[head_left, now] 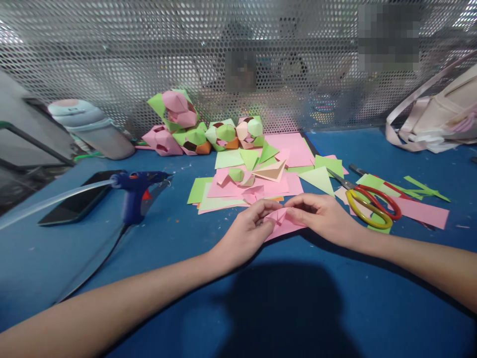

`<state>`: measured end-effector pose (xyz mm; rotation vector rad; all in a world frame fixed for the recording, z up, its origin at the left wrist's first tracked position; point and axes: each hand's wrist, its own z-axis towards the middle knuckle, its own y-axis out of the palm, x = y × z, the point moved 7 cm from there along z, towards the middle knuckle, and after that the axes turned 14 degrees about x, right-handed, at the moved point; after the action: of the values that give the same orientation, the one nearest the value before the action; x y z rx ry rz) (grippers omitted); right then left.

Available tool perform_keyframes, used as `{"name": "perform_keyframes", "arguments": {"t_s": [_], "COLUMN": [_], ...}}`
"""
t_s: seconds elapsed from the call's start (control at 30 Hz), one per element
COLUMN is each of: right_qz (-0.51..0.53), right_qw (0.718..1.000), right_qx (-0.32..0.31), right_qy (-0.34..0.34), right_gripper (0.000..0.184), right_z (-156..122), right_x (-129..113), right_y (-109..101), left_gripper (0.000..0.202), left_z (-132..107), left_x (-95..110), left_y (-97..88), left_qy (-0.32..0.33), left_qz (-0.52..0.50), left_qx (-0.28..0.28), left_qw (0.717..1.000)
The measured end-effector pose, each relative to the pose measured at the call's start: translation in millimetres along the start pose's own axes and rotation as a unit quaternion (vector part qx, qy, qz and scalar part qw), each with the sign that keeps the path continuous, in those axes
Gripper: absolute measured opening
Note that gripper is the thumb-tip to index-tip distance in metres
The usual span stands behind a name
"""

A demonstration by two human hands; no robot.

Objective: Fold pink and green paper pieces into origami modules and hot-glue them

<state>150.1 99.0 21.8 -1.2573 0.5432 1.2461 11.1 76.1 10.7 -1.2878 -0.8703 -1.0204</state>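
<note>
A pink sheet of paper (285, 227) with folds in its upper part is held between my two hands, low over the blue table. My left hand (250, 224) pinches its left side between thumb and fingers. On the right side, my right hand (321, 215) grips the paper, its thumb pressing near the fold. Just beyond lie stacked pink and green papers (223, 186), with a small curled green and pink paper piece (236, 175) on top. Part of the held paper is hidden by my fingers.
Red-and-yellow-handled scissors (369, 205) lie among paper scraps on the right. At left are a blue glue gun (134, 196), a dark phone (80, 199) and a tumbler (93, 130). Folded paper balls (194, 136) stand by the perforated metal screen (130, 64). A pale bag (445, 112) sits far right.
</note>
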Motion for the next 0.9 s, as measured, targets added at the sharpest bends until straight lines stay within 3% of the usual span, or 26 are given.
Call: {"name": "perform_keyframes", "arguments": {"t_s": [0.27,0.5,0.63,0.8,0.9], "right_qz": [-0.068,-0.089,-0.083,-0.064,-0.046], "right_qw": [0.994,0.993,0.993,0.992,0.997], "right_qx": [0.017,0.017,0.012,0.01,0.004], "right_qy": [-0.086,-0.072,-0.083,-0.113,-0.066], "right_gripper": [0.022,0.018,0.02,0.02,0.019], "right_z": [-1.5,-0.8,-1.8,-5.7,-5.1], "right_x": [-10.8,-5.8,-8.0,-17.4,-13.7], "right_y": [-1.6,-2.4,-1.0,1.7,2.6], "left_gripper": [0.025,0.026,0.014,0.024,0.024], "left_z": [0.0,-1.4,-1.5,1.0,1.3], "left_x": [-1.2,0.4,0.3,-4.0,-5.0], "left_y": [0.2,0.3,1.7,4.3,4.6], "left_qy": [-0.005,-0.019,-0.007,0.011,0.013], "left_qz": [-0.022,-0.019,-0.009,0.007,0.003], "left_qx": [-0.013,-0.01,-0.024,-0.033,-0.036], "left_qw": [1.0,1.0,1.0,0.999,0.999]}}
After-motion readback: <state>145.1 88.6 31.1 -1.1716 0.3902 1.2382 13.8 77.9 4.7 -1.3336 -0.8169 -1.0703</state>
